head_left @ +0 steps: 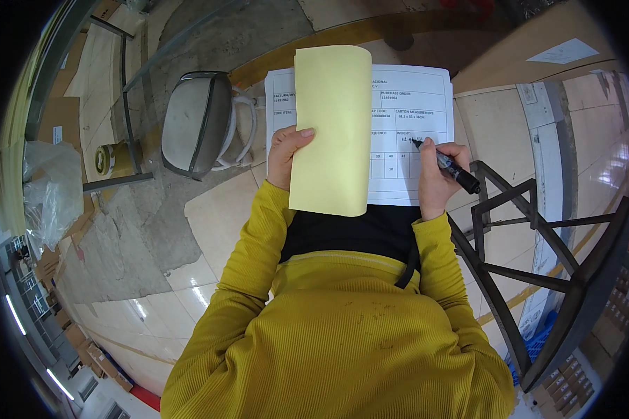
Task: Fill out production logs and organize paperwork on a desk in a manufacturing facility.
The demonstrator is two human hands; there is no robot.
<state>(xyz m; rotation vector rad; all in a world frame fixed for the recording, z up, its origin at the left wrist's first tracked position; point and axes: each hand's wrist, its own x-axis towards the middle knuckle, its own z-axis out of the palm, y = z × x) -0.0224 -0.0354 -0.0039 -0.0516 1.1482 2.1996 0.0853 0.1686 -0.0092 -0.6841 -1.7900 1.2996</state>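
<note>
Yellow ribbed sleeves (244, 279) fill the view closest to me, both forearms reaching forward over a dark lap. Far left, a crumpled clear plastic bag (49, 185) lies on the floor near a roll of tape (108, 159). Next comes a grey stool (197, 122) standing on the worn tiles. The left hand (285, 155) pinches a yellow sheet (330, 129), thumb on top, keeping it folded back over a white printed form (405, 133). On that form the right hand (437, 174) is curled around a black marker (449, 166), its tip touching the paper. At the right stands a dark metal frame (538, 265).
</note>
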